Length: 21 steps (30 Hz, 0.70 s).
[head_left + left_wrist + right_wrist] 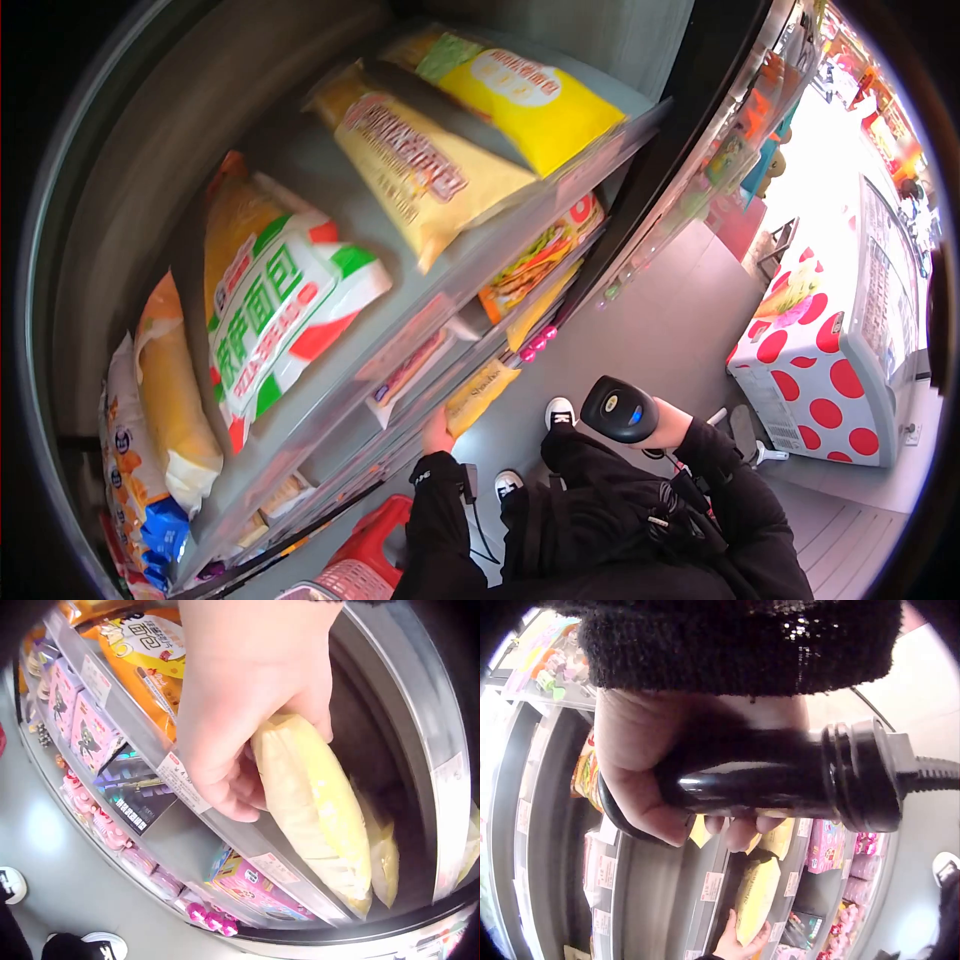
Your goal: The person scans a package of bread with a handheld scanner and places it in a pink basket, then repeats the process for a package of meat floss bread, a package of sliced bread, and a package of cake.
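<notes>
At the shelf edge, my left hand (437,434) grips one end of a yellow bread packet (482,394). In the left wrist view, the thumb and curled fingers of the left hand (247,697) pinch the plump yellow packet (315,799). A similar packet (386,864) lies behind it on the shelf. My right hand (670,425) holds a black handheld barcode scanner (615,410) out in front of the body. Fingers of the right hand (634,742) wrap the scanner's handle (757,776) in the right wrist view, where its cord runs off rightward.
The top shelf holds a pizza bread bag (285,310), a cream bread packet (425,170) and a yellow bread packet (540,105). Below on the floor is a red basket (370,545). A red-dotted freezer (815,400) stands at right. Price strips line the shelf edges.
</notes>
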Tool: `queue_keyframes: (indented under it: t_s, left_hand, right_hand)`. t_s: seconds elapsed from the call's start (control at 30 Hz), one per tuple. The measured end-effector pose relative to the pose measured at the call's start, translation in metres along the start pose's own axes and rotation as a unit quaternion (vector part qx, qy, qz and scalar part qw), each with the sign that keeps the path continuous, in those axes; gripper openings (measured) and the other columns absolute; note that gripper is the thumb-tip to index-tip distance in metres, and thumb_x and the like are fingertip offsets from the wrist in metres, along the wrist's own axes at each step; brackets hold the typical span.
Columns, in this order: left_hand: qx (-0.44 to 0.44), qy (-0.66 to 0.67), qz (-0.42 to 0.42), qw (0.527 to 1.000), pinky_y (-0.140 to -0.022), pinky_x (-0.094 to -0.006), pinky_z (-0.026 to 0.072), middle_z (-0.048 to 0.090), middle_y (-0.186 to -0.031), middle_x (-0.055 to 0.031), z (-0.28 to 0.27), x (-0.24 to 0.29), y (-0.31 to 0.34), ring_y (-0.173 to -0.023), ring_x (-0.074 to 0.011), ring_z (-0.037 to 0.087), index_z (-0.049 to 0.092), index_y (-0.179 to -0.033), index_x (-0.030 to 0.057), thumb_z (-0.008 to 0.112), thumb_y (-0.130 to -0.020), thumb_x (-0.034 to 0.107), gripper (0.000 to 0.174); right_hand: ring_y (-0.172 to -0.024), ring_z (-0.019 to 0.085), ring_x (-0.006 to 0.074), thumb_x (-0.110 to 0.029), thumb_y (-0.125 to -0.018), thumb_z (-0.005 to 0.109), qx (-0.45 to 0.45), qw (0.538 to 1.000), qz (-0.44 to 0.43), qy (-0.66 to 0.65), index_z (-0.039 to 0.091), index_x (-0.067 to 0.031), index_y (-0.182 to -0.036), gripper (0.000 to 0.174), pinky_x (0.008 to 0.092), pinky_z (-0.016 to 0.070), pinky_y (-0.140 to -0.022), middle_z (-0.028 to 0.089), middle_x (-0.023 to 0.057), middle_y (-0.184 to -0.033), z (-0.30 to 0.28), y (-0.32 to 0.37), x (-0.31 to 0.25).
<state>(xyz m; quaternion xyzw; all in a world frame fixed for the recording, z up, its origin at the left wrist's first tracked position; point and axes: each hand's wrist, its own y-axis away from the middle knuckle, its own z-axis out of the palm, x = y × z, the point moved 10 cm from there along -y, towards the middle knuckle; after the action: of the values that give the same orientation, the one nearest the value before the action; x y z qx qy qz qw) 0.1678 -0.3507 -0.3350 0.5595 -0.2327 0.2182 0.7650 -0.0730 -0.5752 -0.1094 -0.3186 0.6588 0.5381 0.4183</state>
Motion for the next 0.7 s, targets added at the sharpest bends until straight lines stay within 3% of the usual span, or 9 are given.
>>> queue_keyframes:
  t_s: [0.13,0.2,0.3,0.37,0.5,0.57,0.6,0.63,0.7]
  left_hand:
    - [-0.024,-0.045,0.106,0.993,-0.073,-0.0308,0.0448,0.051,-0.101,-0.0044,-0.009,0.002,0.014,-0.088,-0.0167,0.052,0.041,-0.108,0.0048,0.060,-0.075,0.023,0.042]
    - [-0.130,-0.032,0.054,0.990,-0.073,-0.0297,0.0448,0.049,-0.103,-0.0047,0.002,-0.010,0.031,-0.091,-0.0162,0.051,0.038,-0.111,0.0063,0.060,-0.075,0.018,0.044]
    - [-0.158,-0.034,0.040,0.986,-0.074,-0.0292,0.0448,0.050,-0.103,-0.0046,-0.003,-0.016,0.072,-0.092,-0.0158,0.051,0.038,-0.111,0.0082,0.056,-0.078,0.018,0.039]
    - [-0.201,-0.045,0.009,0.979,-0.075,-0.0293,0.0445,0.049,-0.105,-0.0050,-0.012,-0.029,0.091,-0.092,-0.0162,0.051,0.038,-0.112,0.0080,0.053,-0.080,0.020,0.038]
    - [-0.186,-0.058,-0.030,0.980,-0.080,-0.0307,0.0423,0.049,-0.106,-0.0055,-0.052,-0.039,0.140,-0.095,-0.0170,0.050,0.036,-0.116,0.0082,0.051,-0.081,0.018,0.039]
    - [-0.212,0.004,-0.067,0.975,-0.060,-0.0225,0.0469,0.051,-0.104,-0.0051,-0.061,-0.037,0.176,-0.077,-0.0108,0.055,0.033,-0.119,0.0084,0.049,-0.082,0.021,0.043]
    - [-0.211,0.005,-0.060,0.976,-0.060,-0.0225,0.0469,0.051,-0.104,-0.0051,-0.074,-0.031,0.187,-0.077,-0.0108,0.055,0.033,-0.119,0.0084,0.049,-0.082,0.021,0.043]
    - [-0.247,-0.015,-0.050,0.968,-0.047,-0.0182,0.0403,0.051,-0.104,-0.0047,-0.081,-0.021,0.203,-0.066,-0.0067,0.052,0.031,-0.120,0.0085,0.049,-0.081,0.024,0.046]
    - [-0.265,-0.043,-0.015,0.963,-0.025,-0.0131,0.0107,0.053,-0.102,-0.0032,-0.092,-0.002,0.232,-0.038,0.0026,0.037,0.029,-0.122,0.0087,0.052,-0.078,0.033,0.055]
  right_hand:
    - [-0.081,0.049,0.0098,-0.005,-0.056,0.066,-0.017,1.000,0.010,0.016,0.044,-0.0006,-0.103,0.053,0.0257,0.0405,-0.076,0.055,0.0052,-0.089,0.027,0.002,-0.005]
    - [-0.077,0.050,0.0098,-0.005,-0.056,0.066,0.026,0.998,-0.040,0.032,0.044,-0.0007,-0.102,0.052,0.0254,0.0416,-0.073,0.056,0.0042,-0.083,0.032,0.004,-0.015]
    - [-0.079,0.051,0.0109,-0.007,-0.061,0.065,0.033,0.999,-0.037,0.008,0.049,-0.0016,-0.096,0.039,0.0260,0.0411,-0.075,0.057,0.0051,-0.086,0.047,0.008,-0.018]
    - [-0.080,0.051,0.0109,-0.007,-0.060,0.065,0.027,0.999,-0.023,-0.001,0.049,-0.0016,-0.097,0.040,0.0260,0.0408,-0.076,0.057,0.0051,-0.086,0.057,0.010,-0.015]
    - [-0.081,0.051,0.0115,-0.005,-0.058,0.066,-0.004,1.000,-0.024,0.001,0.048,-0.0016,-0.098,0.044,0.0264,0.0403,-0.076,0.057,0.0055,-0.086,0.086,0.012,-0.026]
    - [-0.081,0.051,0.0117,-0.005,-0.058,0.066,-0.035,0.999,-0.018,0.015,0.048,-0.0014,-0.099,0.044,0.0266,0.0403,-0.076,0.057,0.0058,-0.086,0.106,0.015,-0.030]
    - [-0.081,0.051,0.0125,-0.004,-0.059,0.066,-0.074,0.995,-0.062,0.017,0.048,-0.0012,-0.099,0.044,0.0269,0.0403,-0.076,0.056,0.0063,-0.087,0.123,0.018,-0.043]
    - [-0.081,0.051,0.0132,-0.004,-0.059,0.066,-0.112,0.988,-0.107,0.017,0.048,-0.0010,-0.099,0.044,0.0272,0.0403,-0.076,0.056,0.0068,-0.088,0.141,0.023,-0.056]
    - [-0.082,0.051,0.0138,-0.005,-0.059,0.066,-0.128,0.981,-0.137,0.049,0.047,-0.0009,-0.099,0.044,0.0275,0.0402,-0.077,0.056,0.0072,-0.089,0.168,0.032,-0.089]
